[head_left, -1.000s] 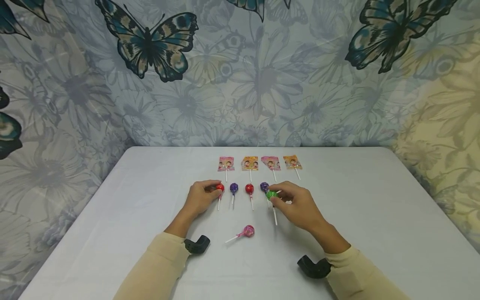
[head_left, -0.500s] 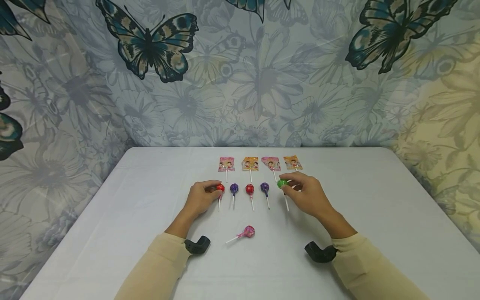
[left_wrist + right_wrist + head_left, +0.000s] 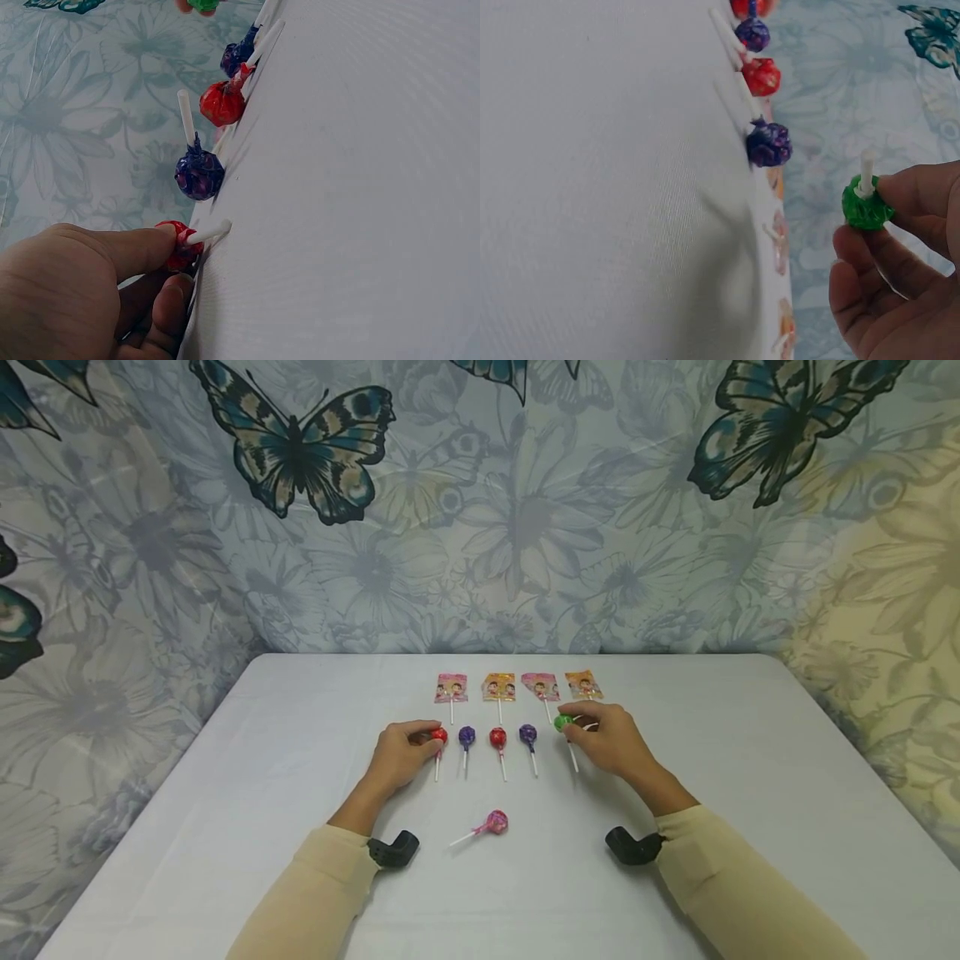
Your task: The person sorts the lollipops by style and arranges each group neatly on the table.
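Note:
My left hand (image 3: 402, 757) pinches the head of a red lollipop (image 3: 180, 247) between thumb and fingers at the left end of a row. Green wrapping covers the lollipop (image 3: 866, 204) that my right hand (image 3: 606, 742) pinches by its head, stick toward me; the right wrist view shows it held off the table. Between the hands lie a purple lollipop (image 3: 467, 737), another red lollipop (image 3: 498, 738) and a second purple lollipop (image 3: 528, 736), all with sticks toward me. Nearer to me a pink lollipop (image 3: 497, 822) lies slanted, its stick pointing left.
Behind the row lie several flat lollipops in pink and orange wrappers, among them a pink one (image 3: 451, 687) and an orange one (image 3: 583, 684). They lie on a white-covered table (image 3: 337, 693), with a butterfly-patterned cloth (image 3: 525, 527) behind it.
My right hand has carried the green lollipop right and away from me, from over the right purple lollipop to beside it. My left hand has stayed in place.

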`<action>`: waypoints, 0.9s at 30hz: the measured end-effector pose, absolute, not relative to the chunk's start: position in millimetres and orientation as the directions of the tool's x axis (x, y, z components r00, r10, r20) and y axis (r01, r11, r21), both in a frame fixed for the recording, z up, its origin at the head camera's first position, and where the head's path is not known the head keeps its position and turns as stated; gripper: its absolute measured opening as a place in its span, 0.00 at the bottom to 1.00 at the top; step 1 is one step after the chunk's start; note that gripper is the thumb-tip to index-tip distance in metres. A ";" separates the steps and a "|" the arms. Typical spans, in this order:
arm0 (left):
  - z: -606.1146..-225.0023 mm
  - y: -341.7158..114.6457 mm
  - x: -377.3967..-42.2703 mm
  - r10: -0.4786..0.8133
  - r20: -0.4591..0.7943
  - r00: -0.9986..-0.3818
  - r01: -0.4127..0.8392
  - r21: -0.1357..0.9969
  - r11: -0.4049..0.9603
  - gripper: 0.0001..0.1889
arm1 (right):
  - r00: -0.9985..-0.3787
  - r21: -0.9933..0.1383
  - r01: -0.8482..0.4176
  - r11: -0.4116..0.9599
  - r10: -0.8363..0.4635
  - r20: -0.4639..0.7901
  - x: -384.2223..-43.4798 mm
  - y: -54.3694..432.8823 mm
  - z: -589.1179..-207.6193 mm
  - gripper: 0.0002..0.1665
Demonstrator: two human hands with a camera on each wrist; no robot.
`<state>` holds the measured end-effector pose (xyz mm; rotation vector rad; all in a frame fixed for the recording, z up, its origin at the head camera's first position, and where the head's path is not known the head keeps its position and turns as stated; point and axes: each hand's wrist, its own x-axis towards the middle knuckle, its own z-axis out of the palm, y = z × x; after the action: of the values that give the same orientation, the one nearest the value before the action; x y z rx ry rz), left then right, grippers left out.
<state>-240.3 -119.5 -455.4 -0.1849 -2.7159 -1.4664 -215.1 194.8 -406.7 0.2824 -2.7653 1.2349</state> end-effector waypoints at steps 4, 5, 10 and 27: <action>-454.6 -119.5 -240.5 0.074 0.101 -0.992 0.125 0.829 0.545 0.15 | -0.980 -0.725 -0.201 0.659 -0.135 0.148 -222.0 195.0 -409.4 0.18; -454.5 -119.5 -240.6 0.072 0.101 -0.992 0.124 0.829 0.545 0.15 | -0.980 -0.724 -0.199 0.661 -0.138 0.144 -223.5 195.0 -410.1 0.18; -455.5 -119.3 -241.3 0.079 0.101 -0.992 0.128 0.834 0.538 0.15 | -0.982 -0.718 -0.187 0.671 -0.142 0.122 -228.4 196.0 -413.7 0.18; -454.1 -118.0 -238.8 0.080 0.105 -0.991 0.132 0.831 0.541 0.15 | -0.985 -0.739 -0.155 0.655 -0.162 0.064 -235.9 199.8 -431.2 0.16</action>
<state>-238.8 -118.0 -454.1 -0.1864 -2.7090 -1.4679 -235.9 199.8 -431.2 0.2746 -2.8652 1.2783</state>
